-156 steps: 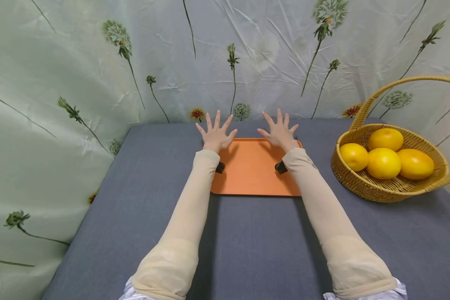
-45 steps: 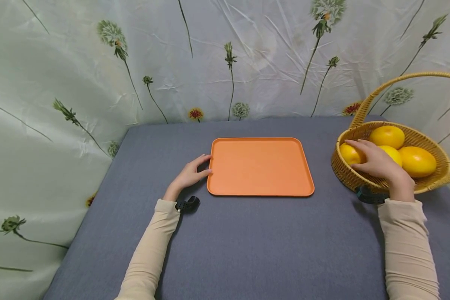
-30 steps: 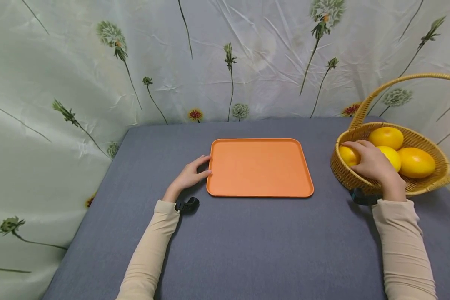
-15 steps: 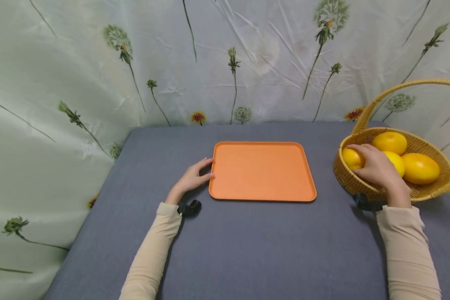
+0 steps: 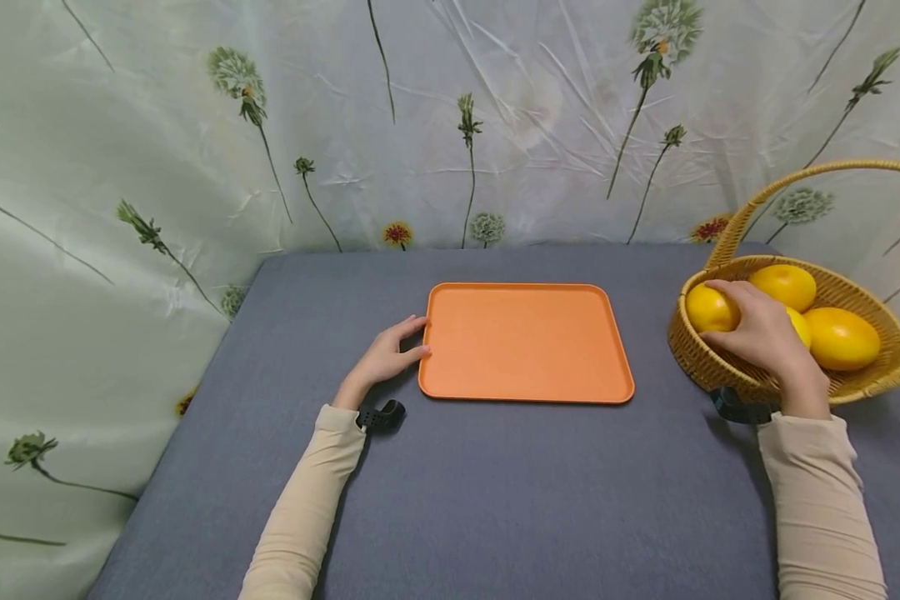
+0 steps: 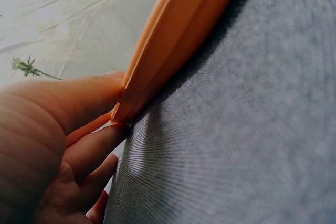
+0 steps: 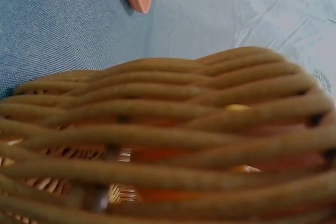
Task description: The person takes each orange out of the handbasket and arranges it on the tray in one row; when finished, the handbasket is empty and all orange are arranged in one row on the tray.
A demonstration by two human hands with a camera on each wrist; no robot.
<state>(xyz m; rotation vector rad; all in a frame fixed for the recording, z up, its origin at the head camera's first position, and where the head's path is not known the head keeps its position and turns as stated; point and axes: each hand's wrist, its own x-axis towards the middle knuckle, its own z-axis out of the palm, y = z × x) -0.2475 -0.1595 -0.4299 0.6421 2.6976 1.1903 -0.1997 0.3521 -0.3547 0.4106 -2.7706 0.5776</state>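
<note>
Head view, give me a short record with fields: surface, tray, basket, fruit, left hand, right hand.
surface: grey cloth table, flowered sheet behind
tray: orange, flat on the table, nothing on it
basket: wicker with a hoop handle, at the right edge
fruit: four yellow fruits in the basket, one mostly hidden by the hand
left hand: on the table, fingers pinch the tray's left rim
right hand: reaches over the basket rim, fingers curled on the leftmost fruit
</note>
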